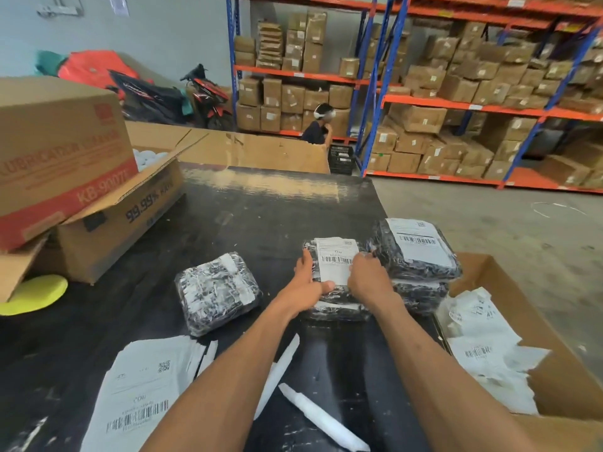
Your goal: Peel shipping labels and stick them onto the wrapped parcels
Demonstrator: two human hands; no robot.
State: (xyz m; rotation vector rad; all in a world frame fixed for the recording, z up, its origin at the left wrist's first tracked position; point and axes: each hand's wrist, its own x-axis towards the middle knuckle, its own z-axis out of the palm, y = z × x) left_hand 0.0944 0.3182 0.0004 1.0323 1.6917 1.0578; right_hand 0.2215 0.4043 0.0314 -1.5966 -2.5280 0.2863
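A black wrapped parcel [332,305] lies on the black table [244,216] in front of me, with a white shipping label [336,259] on its top. My left hand [308,282] lies along the label's left side, thumb across its near edge. My right hand [367,277] presses on the label's right side with curled fingers. A stack of labelled parcels [417,256] stands just to the right. Another wrapped parcel [217,291] without a shipping label lies to the left. A pile of unpeeled labels [143,396] sits at the near left.
Two rolled strips of backing paper [321,415] lie near me. A cardboard box [535,353] at the right holds discarded backing sheets. Open cartons [62,171] and a yellow pad [36,295] crowd the left. Shelves of boxes and a seated person [319,125] are behind.
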